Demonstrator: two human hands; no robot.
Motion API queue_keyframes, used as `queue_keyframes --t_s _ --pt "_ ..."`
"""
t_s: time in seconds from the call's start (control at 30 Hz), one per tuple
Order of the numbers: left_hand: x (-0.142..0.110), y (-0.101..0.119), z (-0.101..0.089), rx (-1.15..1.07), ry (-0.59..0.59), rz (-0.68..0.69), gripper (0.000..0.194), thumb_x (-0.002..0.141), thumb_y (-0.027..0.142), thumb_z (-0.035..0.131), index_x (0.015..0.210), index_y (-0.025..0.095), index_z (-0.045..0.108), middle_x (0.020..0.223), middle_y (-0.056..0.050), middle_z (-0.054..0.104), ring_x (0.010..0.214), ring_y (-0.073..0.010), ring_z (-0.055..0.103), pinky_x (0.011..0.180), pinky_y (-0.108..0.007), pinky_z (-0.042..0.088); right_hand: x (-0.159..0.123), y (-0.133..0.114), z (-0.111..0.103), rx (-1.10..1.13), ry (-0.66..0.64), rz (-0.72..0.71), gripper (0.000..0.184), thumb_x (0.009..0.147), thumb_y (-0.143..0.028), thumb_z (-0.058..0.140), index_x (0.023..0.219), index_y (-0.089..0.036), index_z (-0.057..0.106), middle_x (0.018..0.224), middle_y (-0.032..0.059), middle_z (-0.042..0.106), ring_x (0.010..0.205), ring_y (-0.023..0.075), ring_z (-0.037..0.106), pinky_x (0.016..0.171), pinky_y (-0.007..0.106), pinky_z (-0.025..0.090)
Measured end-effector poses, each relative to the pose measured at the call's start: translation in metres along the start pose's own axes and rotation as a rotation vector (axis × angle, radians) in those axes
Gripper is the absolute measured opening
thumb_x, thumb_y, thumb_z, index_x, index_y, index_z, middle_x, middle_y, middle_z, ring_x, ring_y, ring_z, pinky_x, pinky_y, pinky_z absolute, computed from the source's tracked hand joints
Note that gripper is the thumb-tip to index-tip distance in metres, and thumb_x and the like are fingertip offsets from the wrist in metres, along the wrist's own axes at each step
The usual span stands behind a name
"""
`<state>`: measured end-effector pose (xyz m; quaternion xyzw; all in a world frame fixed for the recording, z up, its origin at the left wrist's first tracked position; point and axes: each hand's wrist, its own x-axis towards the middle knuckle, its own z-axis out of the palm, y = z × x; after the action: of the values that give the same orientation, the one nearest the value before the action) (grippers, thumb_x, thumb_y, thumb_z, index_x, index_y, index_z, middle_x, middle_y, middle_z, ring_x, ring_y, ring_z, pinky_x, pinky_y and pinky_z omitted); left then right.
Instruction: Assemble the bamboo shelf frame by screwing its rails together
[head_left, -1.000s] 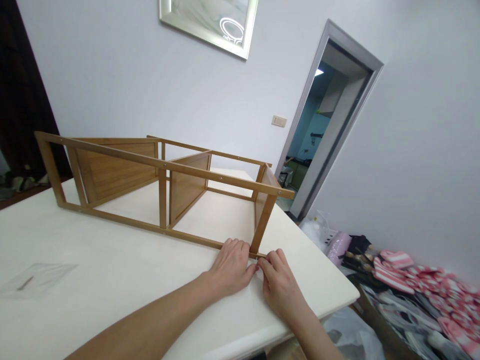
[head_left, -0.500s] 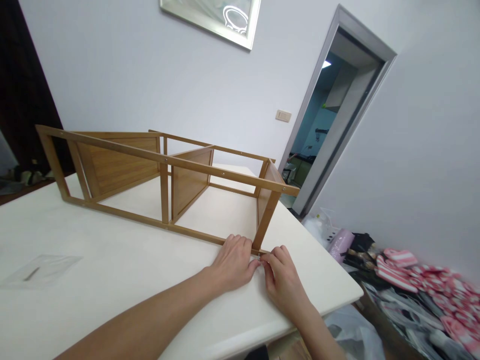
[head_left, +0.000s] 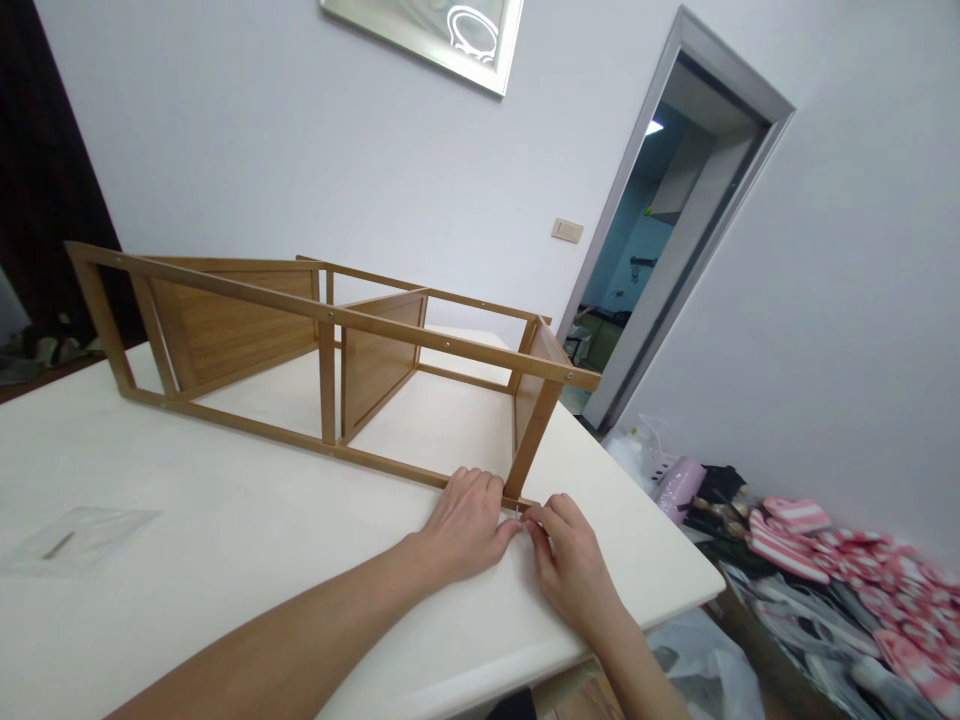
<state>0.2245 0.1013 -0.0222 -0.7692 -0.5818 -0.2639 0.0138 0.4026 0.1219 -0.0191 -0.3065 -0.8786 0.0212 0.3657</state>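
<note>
A wooden shelf unit (head_left: 382, 365) lies on its side on the white table (head_left: 247, 510). My left hand (head_left: 466, 527) is closed over its near lower rail (head_left: 390, 467), close to the right end. The thumb points toward my right hand. My right hand (head_left: 566, 555) pinches a small, thin silvery metal piece (head_left: 517, 514) against that rail, just below the upright at the shelf's right end. The fingertips of both hands nearly meet there and hide most of the piece, so I cannot tell its exact kind.
A clear plastic bag (head_left: 79, 540) with a thin dark piece inside lies on the table at left. Beyond the table's right edge are piled pink-striped cloth (head_left: 847, 550), a pink roll (head_left: 680, 488) and plastic bags. Behind stand a wall and a doorway (head_left: 660, 220).
Both hands stay in nearly the same place at the rail. The right fingers shift very slightly around the metal piece. The shelf unit stays put.
</note>
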Motion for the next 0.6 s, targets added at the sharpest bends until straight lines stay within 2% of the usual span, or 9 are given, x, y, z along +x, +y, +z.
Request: queue_keyframes --t_s 0.13,0.27,0.4,0.6 --pt "0.0003 -0.0001 0.0006 0.009 -0.002 0.005 0.021 0.091 0.039 0.053 0.091 0.018 0.055 0.092 -0.009 0.065 0.09 -0.028 0.058 0.086 -0.044 0.042 0.002 -0.0021 -0.0006 -0.055 0.006 -0.055 0.021 0.091 -0.005 0.045 0.088 -0.02 0.06 0.08 0.0051 0.051 0.077 0.0207 0.051 0.063 0.034 0.044" --pt "0.0008 0.0001 0.0 0.007 0.001 0.011 0.024 0.092 0.041 0.052 0.092 0.017 0.056 0.092 -0.01 0.066 0.09 -0.0282 0.059 0.085 -0.044 0.043 0.0024 -0.0007 -0.0009 0.034 0.016 -0.061 0.021 0.092 -0.007 0.046 0.102 -0.02 0.059 0.086 0.0055 0.056 0.082 0.0205 0.055 0.07 0.035 0.048" --pt "0.0007 0.0004 -0.0005 0.003 0.0 0.011 0.029 0.092 0.045 0.052 0.093 0.017 0.056 0.092 -0.01 0.066 0.089 -0.0282 0.059 0.085 -0.044 0.043 0.001 0.0027 -0.0008 0.152 0.053 0.053 0.015 0.091 -0.013 0.052 0.103 -0.021 0.056 0.085 0.003 0.061 0.078 0.0175 0.059 0.069 0.031 0.051" --pt "0.0009 0.0013 -0.0021 0.006 -0.013 0.015 0.025 0.092 0.041 0.052 0.093 0.016 0.057 0.093 -0.01 0.066 0.09 -0.0277 0.059 0.087 -0.043 0.042 0.0044 0.0046 -0.002 0.324 0.007 0.212 0.007 0.089 -0.021 0.058 0.096 -0.021 0.059 0.082 0.0012 0.066 0.072 0.0155 0.063 0.067 0.027 0.052"
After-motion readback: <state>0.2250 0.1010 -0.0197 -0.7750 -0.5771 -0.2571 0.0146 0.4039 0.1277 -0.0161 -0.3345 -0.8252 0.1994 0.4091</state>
